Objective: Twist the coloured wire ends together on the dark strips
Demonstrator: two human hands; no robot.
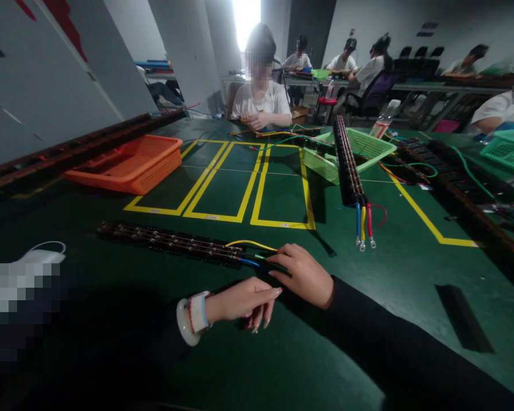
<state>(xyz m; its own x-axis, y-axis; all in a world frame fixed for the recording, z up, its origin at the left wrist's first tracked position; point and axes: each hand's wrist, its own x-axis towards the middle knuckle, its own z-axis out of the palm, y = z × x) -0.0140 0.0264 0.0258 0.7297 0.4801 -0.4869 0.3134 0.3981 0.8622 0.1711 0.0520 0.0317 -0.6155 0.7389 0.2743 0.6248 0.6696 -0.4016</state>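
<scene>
Landmark is the orange basket (158,171). My black strip (167,241) lies on the table (411,228), nearer me than the orange basket, apart from it, running out past its right side. At the strip's right-hand end I count a yellow wire (257,245), a blue wire (251,262) and a bit of green wire (260,257). Progress, my read: those wires look attached at the strip end. Their far ends go under my fingers, so no telling if they have metal tips or what's left there. For comparison, well right of the orange basket, a second strip (349,148) sits over a green basket (321,164), with blue, yellow and red leads hanging out, metal tips (362,245) visible. That one looks further along to me.

Grip: my right hand (304,274), right of the orange basket and nearer me, is palm down, fingers part bent and slightly spread over the wires. Touching them, I'd say; clamped or just resting, can't tell. My left hand (251,297), also nearer me and right of the orange basket, has its thumb stretched toward my right hand, other fingers curled loosely down. Nothing clearly seen in it; can't tell if thumb and finger are closed on something dark.
</scene>
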